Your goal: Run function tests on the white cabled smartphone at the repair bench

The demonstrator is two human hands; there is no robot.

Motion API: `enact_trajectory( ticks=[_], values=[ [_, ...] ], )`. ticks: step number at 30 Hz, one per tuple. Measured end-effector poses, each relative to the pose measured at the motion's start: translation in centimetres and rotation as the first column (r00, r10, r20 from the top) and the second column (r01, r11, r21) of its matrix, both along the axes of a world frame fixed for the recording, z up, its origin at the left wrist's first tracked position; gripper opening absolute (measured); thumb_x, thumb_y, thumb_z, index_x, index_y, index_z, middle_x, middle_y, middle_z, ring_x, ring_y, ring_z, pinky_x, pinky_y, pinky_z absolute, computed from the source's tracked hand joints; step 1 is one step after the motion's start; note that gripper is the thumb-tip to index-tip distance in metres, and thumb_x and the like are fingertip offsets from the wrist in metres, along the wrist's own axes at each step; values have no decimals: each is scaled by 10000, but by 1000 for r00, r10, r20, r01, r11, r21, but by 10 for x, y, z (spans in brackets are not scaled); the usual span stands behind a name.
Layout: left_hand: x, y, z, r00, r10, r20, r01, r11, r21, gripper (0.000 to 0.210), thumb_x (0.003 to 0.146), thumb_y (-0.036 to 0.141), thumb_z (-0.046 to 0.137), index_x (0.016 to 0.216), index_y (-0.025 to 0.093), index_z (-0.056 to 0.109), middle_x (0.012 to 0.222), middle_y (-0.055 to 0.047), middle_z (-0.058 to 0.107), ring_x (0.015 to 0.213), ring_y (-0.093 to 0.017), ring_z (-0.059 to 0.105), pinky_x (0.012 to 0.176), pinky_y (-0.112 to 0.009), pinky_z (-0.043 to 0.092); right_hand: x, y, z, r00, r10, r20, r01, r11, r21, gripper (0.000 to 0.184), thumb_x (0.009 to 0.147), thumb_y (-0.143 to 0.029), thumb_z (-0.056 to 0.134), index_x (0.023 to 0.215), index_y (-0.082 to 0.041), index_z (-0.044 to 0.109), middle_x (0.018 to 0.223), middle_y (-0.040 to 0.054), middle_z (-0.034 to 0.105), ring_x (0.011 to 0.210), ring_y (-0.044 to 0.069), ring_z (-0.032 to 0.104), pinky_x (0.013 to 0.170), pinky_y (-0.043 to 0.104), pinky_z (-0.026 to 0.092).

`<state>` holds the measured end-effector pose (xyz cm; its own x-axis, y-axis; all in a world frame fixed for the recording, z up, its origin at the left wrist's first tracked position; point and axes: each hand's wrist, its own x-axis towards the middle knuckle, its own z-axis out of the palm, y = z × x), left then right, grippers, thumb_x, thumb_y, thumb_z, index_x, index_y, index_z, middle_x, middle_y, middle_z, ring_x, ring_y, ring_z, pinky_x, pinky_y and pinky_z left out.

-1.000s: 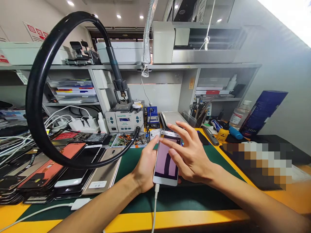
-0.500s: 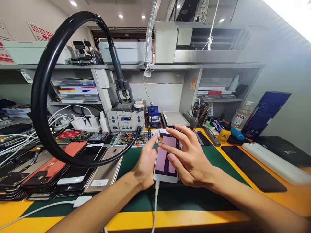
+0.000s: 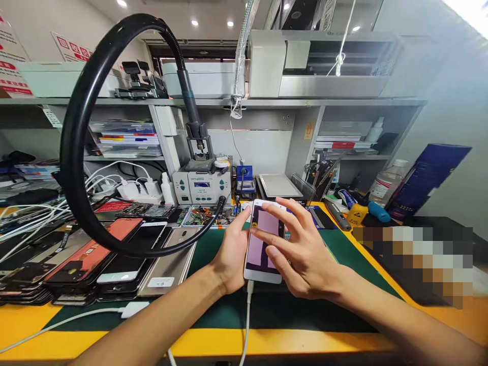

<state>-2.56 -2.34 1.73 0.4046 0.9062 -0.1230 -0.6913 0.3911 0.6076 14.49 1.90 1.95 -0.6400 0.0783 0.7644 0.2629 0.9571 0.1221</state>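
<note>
A white smartphone (image 3: 263, 264) with a lit, pinkish-purple screen is held tilted up above the green mat. My left hand (image 3: 232, 254) grips its left edge, thumb along the side and the other fingers hidden behind it. A white charging cable (image 3: 248, 310) is plugged into the phone's bottom end. Over the screen is my right hand (image 3: 301, 249), its fingers spread. Its index fingertip is at the screen's left side, by a small yellow icon; whether it touches the glass I cannot tell.
Stacked phones and screens (image 3: 125, 254) lie left on the green mat (image 3: 213, 315). A black hose (image 3: 72, 152) loops from the hot-air station (image 3: 202, 185) in front of them. A parts tray (image 3: 209, 216) sits behind the phone. Bottles (image 3: 358, 211) stand at the right.
The whole view has shifted slightly, so the bench appears a little further right. Both hands and the phone keep nearly the same pose, with the right index finger still at the screen's left side.
</note>
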Motion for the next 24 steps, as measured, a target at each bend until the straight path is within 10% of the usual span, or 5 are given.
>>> enact_trajectory(
  ticks=[24],
  values=[
    [-4,1,2,994,102,-35,-102,995,3,642,996,601,405,1193,96,747,937,-159,776,831,-285,736,770,-359,550,-2,-6,-7,996,72,43,-72,997,-3,371,894,-189,581,1232,-192,734,1455,173,531,1466,404,353,1165,706,333]
  ],
)
